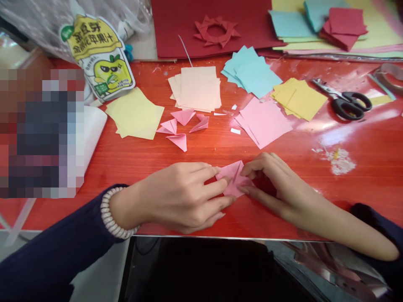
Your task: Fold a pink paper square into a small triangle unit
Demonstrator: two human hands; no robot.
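A square of pink origami paper [233, 171], creased and partly folded, lies on the red table near its front edge. My left hand [185, 197] holds it down from the left, with fingertips pressed on its left and lower parts. On the other side, my right hand [283, 191] pinches the paper's right edge between thumb and fingers. Just beyond are several small folded pink paper pieces [180, 142] in a loose group. The fingers hide part of the folds.
Stacks of peach [198, 88], blue [253, 71], yellow [300, 98], pale yellow [137, 115] and pink [266, 121] squares lie behind. Scissors [349, 102] and paper scraps [341, 161] are at right. A red folded ring [216, 31] and juice pouch [100, 58] sit at the back.
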